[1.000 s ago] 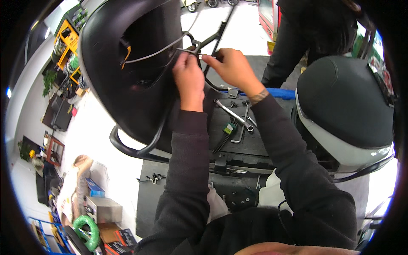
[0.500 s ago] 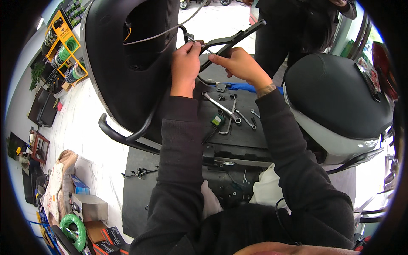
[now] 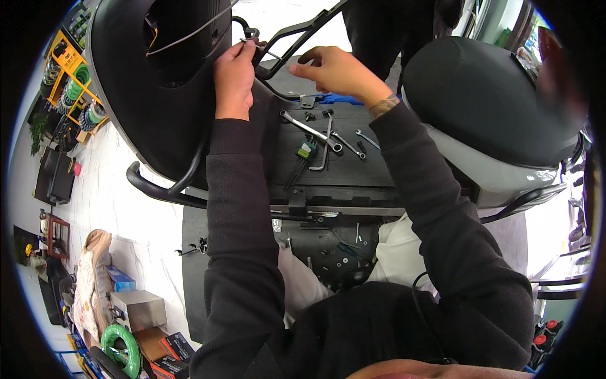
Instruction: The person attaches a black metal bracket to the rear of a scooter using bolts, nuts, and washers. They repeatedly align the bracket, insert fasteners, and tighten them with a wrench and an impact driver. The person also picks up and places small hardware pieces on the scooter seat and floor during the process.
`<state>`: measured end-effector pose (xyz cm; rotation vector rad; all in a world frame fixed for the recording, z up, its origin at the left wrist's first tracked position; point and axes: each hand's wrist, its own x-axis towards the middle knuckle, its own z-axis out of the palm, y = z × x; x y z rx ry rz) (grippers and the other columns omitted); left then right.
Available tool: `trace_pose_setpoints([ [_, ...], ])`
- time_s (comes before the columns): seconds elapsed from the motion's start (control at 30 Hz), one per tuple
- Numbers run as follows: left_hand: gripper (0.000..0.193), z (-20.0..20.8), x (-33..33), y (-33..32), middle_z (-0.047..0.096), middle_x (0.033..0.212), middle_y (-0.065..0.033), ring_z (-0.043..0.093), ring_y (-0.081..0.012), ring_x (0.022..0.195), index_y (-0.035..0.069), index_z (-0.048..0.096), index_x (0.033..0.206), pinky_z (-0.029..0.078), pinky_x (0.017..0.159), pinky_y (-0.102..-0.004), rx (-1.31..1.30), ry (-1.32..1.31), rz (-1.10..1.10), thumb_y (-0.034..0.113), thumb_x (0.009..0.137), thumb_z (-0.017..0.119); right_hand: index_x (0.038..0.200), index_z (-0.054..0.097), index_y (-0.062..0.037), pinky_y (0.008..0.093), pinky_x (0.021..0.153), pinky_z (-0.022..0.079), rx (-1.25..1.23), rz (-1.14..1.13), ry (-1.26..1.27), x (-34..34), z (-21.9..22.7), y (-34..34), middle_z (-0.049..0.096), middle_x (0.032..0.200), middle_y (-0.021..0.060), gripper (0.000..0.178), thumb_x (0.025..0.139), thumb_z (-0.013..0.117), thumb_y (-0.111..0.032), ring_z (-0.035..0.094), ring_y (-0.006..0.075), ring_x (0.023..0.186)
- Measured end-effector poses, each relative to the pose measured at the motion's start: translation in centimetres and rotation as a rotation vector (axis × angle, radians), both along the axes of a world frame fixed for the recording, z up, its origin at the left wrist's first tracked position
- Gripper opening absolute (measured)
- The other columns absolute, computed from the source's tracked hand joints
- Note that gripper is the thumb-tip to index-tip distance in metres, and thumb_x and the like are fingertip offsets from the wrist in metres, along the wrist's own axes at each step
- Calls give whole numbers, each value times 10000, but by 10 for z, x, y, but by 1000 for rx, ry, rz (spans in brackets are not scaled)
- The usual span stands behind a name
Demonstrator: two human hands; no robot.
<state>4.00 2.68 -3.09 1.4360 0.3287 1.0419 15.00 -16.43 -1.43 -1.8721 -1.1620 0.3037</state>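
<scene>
My left hand (image 3: 235, 79) is closed at the fingertips on a thin metal rod (image 3: 275, 57), perhaps an Allen key, beside a black tubular bracket (image 3: 302, 28). The bracket stands against the scooter's black front panel (image 3: 151, 120); where the rod meets it is hidden by my fingers. My right hand (image 3: 341, 74) hovers just right of the rod's free end, thumb and forefinger apart, holding nothing. Below the hands, on the dark footboard (image 3: 372, 174), lie a long spanner (image 3: 310, 131), smaller spanners (image 3: 347, 144), an L-shaped hex key (image 3: 324, 159) and a green hex-key holder (image 3: 307, 150).
The black scooter seat (image 3: 467, 101) rises to the right. Beyond the footboard stands a person in dark clothes (image 3: 382, 38). Small bolts and tools lie on a dark mat (image 3: 328, 252) near my knees. A metal box (image 3: 142, 309) and green ring (image 3: 123, 347) are at lower left.
My right hand has come off the rod's end and moved slightly away, its fingers parting. My left hand keeps its hold beside the bracket. The whole view has shifted, with the scooter now further left.
</scene>
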Motion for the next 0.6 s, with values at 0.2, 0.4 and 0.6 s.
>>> trace_pose_setpoints([
  [0.2,232,6,-1,-8,762,1023,-69,687,-133,882,-46,738,1174,515,797,-259,-29,-1,102,121,1023,684,1286,648,96,295,614,572,-26,72,-43,-7,-17,5,710,874,136,680,928,774,-469,690,157,661],
  [0.4,252,15,7,-16,759,1035,-116,711,-186,912,-67,705,1185,534,848,-300,-95,-110,38,117,1014,687,1406,541,120,299,655,597,264,67,355,-14,-25,17,729,1029,154,617,980,741,-278,715,169,765],
  [0.6,248,14,1,-11,752,1067,-115,709,-183,954,-61,702,1189,526,878,-290,-158,-139,-60,100,1001,700,1390,532,146,303,689,613,270,38,288,-18,-23,19,721,1055,164,569,999,715,-225,734,193,818],
])
